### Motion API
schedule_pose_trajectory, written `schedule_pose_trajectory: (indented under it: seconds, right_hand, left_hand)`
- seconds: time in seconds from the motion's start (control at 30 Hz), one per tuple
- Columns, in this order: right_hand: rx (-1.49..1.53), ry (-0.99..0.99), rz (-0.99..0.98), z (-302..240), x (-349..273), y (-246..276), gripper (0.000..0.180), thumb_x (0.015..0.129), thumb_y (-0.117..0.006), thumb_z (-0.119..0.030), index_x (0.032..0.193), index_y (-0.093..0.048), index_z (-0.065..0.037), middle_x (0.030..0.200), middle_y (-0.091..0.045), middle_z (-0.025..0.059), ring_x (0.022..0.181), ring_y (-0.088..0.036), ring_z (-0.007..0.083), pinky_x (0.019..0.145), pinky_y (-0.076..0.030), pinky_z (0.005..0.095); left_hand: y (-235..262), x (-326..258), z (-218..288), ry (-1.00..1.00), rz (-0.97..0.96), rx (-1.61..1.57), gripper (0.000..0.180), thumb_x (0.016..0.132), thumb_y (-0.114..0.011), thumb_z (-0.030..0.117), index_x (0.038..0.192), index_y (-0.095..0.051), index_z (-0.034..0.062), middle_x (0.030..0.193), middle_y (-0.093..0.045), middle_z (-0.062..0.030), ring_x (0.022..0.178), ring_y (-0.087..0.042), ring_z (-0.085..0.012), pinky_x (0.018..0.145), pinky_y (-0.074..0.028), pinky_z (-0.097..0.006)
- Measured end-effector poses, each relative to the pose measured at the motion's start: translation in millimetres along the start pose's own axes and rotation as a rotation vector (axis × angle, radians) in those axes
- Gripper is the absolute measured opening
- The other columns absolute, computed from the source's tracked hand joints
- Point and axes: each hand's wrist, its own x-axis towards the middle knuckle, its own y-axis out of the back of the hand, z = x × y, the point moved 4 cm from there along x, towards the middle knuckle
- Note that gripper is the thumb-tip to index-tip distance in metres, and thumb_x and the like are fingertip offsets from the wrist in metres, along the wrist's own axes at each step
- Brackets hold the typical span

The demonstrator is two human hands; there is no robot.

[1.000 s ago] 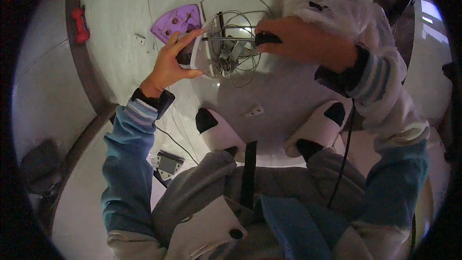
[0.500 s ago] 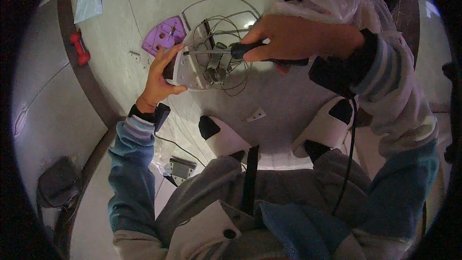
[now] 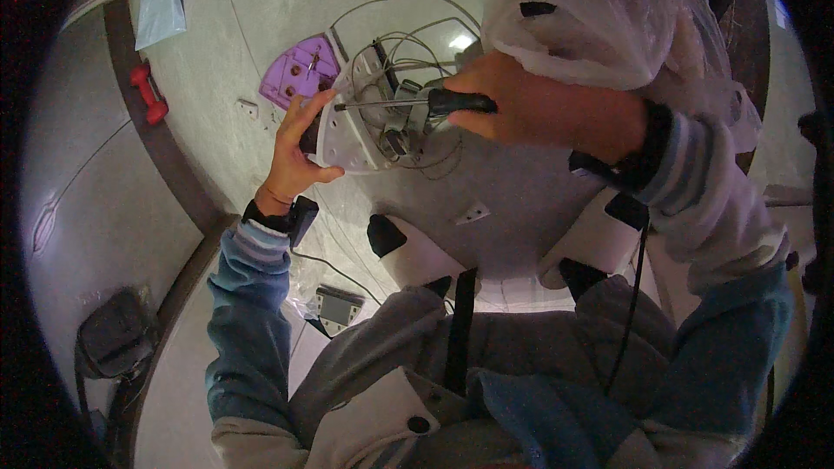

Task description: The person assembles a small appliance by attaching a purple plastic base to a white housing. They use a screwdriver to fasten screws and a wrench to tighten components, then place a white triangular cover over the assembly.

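Note:
My right hand (image 3: pixel 486 100) grips the black handle of a screwdriver (image 3: pixel 382 104). Its metal shaft points left, and the tip meets the inner face of a white plastic housing (image 3: pixel 347 141). Fingers and thumb of my left hand (image 3: pixel 298 148) clasp that housing from its left side, holding it tilted on the floor. Right of the housing lie grey metal parts (image 3: pixel 408 95) among tangled thin wires (image 3: pixel 426 39). A purple plastic piece (image 3: pixel 301 69) with round holes and small bits on it rests just beyond my left fingertips.
Clear plastic wrapping (image 3: pixel 599 17) is heaped beyond my right hand. Small white plates (image 3: pixel 473 212) lie on the floor. At the left are a red dumbbell (image 3: pixel 149 95), a pale blue bag (image 3: pixel 161 9) and a dark bag (image 3: pixel 115 330). A grey device (image 3: pixel 334 307) sits by my left leg.
My right hand has shifted its grip round the screwdriver's handle, the wrist turning. The screwdriver tip remains at the white housing. My left hand still holds the housing; the whole view has shifted slightly.

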Motion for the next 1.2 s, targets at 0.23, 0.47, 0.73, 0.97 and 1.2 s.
schedule_pose_trajectory:
  seconds: [0.23,0.47,0.73,0.97,1.2]
  right_hand:
    - [-0.044,0.028,0.065,3.7,-6.6,-2.9,0.034,0.082,-0.069,-0.019,0.11,-0.063,0.001,0.09,-0.063,0.0194,0.077,-0.06,0.0288,0.07,-0.046,0.0383]
    - [0.028,0.118,0.085,15.3,-10.8,6.0,0.032,0.082,-0.07,-0.017,0.108,-0.062,0.0,0.085,-0.06,0.015,0.076,-0.058,0.0253,0.067,-0.044,0.0362]
    - [-0.181,0.19,0.011,12.5,-18.6,3.5,0.03,0.083,-0.068,-0.015,0.108,-0.059,0.0,0.09,-0.061,0.0157,0.082,-0.059,0.0319,0.073,-0.047,0.0378]
    - [-0.191,0.168,-0.001,-5.1,-17.8,3.9,0.025,0.082,-0.066,-0.012,0.104,-0.058,-0.003,0.09,-0.061,0.017,0.077,-0.06,0.0344,0.066,-0.048,0.0414]
    - [-0.275,0.177,0.051,-8.8,-15.7,2.8,0.031,0.08,-0.068,-0.011,0.108,-0.057,-0.002,0.087,-0.063,0.0163,0.074,-0.063,0.0335,0.066,-0.049,0.0391]
  left_hand:
    - [-1.3,4.9,8.1,0.024,0.0,-0.005,0.096,0.042,-0.083,0.011,0.132,-0.049,0.0042,0.132,-0.054,-0.0094,0.113,-0.049,-0.0302,0.103,-0.035,-0.039]
    - [-1.8,16.0,22.6,0.016,-0.021,0.014,0.098,0.038,-0.087,0.01,0.13,-0.052,0.0061,0.127,-0.056,-0.0093,0.102,-0.052,-0.0282,0.093,-0.043,-0.037]
    - [2.1,18.9,41.7,0.143,-0.01,0.052,0.092,0.042,-0.091,0.025,0.128,-0.057,0.0228,0.095,-0.048,-0.0091,0.067,-0.054,-0.0176,0.062,-0.049,-0.03]
    - [6.2,11.5,44.2,0.114,0.028,0.133,0.091,0.045,-0.089,0.043,0.129,-0.055,0.031,0.091,-0.048,-0.0101,0.057,-0.057,-0.0198,0.056,-0.049,-0.032]
    - [1.3,3.2,38.0,0.175,0.026,0.119,0.085,0.051,-0.083,0.055,0.129,-0.055,0.0342,0.091,-0.049,-0.0125,0.057,-0.057,-0.0229,0.056,-0.048,-0.034]
